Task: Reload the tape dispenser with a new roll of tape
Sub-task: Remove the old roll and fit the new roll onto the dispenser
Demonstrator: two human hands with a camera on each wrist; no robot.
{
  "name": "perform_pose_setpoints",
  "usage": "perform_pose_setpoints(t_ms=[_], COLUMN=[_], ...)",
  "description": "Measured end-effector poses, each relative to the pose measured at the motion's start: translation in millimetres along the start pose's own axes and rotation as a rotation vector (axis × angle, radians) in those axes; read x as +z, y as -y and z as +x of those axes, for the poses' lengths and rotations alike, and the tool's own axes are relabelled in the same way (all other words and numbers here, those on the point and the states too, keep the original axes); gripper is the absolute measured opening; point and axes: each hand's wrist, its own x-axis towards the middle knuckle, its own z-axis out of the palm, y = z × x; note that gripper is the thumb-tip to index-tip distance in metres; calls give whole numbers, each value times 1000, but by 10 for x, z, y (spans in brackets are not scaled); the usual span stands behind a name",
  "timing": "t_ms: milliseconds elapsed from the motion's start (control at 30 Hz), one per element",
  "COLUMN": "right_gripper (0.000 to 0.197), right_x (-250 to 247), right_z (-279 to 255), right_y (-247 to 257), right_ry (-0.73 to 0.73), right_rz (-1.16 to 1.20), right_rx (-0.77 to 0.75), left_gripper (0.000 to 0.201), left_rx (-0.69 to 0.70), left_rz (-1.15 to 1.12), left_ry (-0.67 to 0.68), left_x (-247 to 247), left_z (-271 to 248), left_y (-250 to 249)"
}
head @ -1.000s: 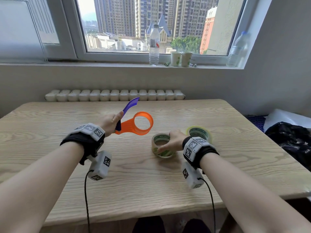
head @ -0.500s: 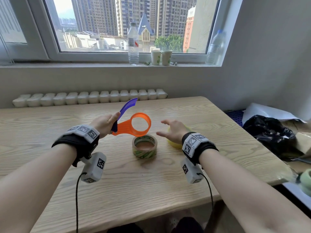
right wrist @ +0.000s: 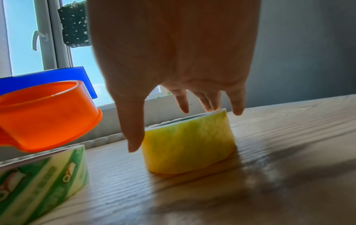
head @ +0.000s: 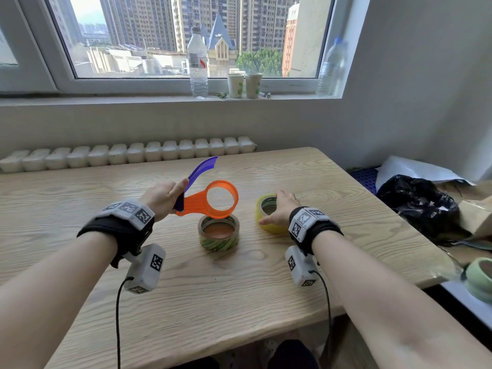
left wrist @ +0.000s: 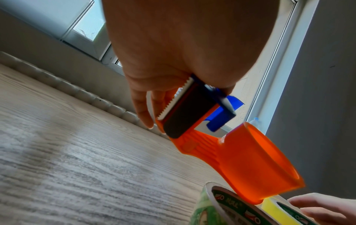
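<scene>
My left hand (head: 166, 197) grips the handle of an orange tape dispenser (head: 198, 205) with a blue blade guard, holding it above the table. Its empty ring hangs just over a green-patterned tape roll (head: 218, 242) lying flat on the wooden table (head: 239, 302). The left wrist view shows the dispenser (left wrist: 250, 159) with its serrated blade beside my fingers. To the right lies a yellow tape roll (head: 258, 210). My right hand (head: 282, 209) is spread over it. In the right wrist view the thumb (right wrist: 133, 129) hangs at the near side of the yellow roll (right wrist: 188, 144), with the fingertips at its far rim.
A pale green roll (head: 479, 278) sits off the table's right edge, behind it a black bag (head: 418, 203) and paper. A water bottle (head: 197, 62) and two paper cups (head: 243, 85) stand on the windowsill. A white radiator (head: 127, 155) runs behind the table.
My right hand left the green-patterned roll and moved right, coming down over the yellow roll. The left hand keeps the dispenser raised in about the same place.
</scene>
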Motion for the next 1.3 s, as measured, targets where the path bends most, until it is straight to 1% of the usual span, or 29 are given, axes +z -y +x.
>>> perform_pose_setpoints(t_ms=[100, 200, 267, 400, 567, 667, 733, 933, 1133, 1300], right_gripper=[104, 94, 90, 91, 88, 88, 88, 91, 92, 100], right_x=[7, 7, -20, -158, -283, -308, -301, -132, -37, 54], right_z=[-3, -51, -110, -228, -423, -546, -617, -751, -765, -720], right_y=[1, 10, 68, 309, 625, 782, 876, 1039, 1064, 1057], right_ry=[-39, -137, -198, -296, -379, -393, -377, -352, -362, -342], right_rz=[22, 85, 118, 200, 330, 390, 396, 283, 276, 231], right_rx=[29, -7, -55, -185, -367, -452, -507, -629, -703, -739], left_gripper=[63, 61, 59, 57, 51, 48, 48, 50, 52, 52], left_rx=[10, -3, -23, -42, -95, -117, -129, -107, -99, -96], left_rz=[-33, -63, -58, -49, -28, -17, -16, -44, -98, -159], left_ry=[12, 2, -25, -42, -94, -118, -129, -162, -187, -186], left_x=[-5, -25, -56, -99, -161, -193, -210, -227, -281, -303], left_z=[8, -41, -106, -179, -260, -314, -349, -378, -395, -450], left_y=[48, 34, -11, -10, -31, -80, -115, -179, -184, -219])
